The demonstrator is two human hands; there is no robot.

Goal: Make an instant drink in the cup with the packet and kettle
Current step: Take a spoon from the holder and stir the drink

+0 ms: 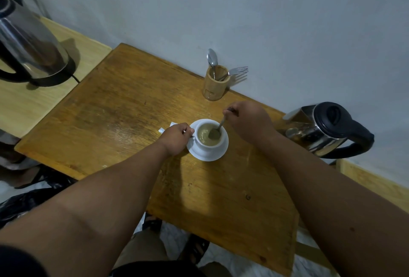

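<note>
Pale blue-grey wall behind; worn honey-brown wooden table (124,108) below, set against it.

Near table centre: small white ceramic cup (209,141) upright on round white saucer (218,155), part-filled with cloudy beige liquid, froth on top. Left hand (176,138) at 9 o'clock of cup, fingers pinched around the small handle, steadying. Right hand (247,119) at 2 o'clock of cup, fingertips closed on the top of slim metal teaspoon (218,129), bowl dipped into the liquid. Probably mid-stir, with powder and water already in.

Torn white packet (164,128) flat on the table, mostly hidden behind left hand at 9 o'clock. Stainless steel kettle with black lid and handle (327,130) well apart at 3 o'clock, at table's edge. Second steel kettle on black base (33,48) on paler side surface at 10 o'clock. Round bamboo holder (215,84) at 12 o'clock with spoon and fork inside.

Handling, as judgement: cup rigid, glazed, likely slippery, brittle if knocked; walls likely hot, so handle best for grip. Cup loose on saucer, may slide; for carrying, better taken by saucer rim, kept level. Spoon light, stiff; gentle stirring to avoid slopping over rim.
</note>
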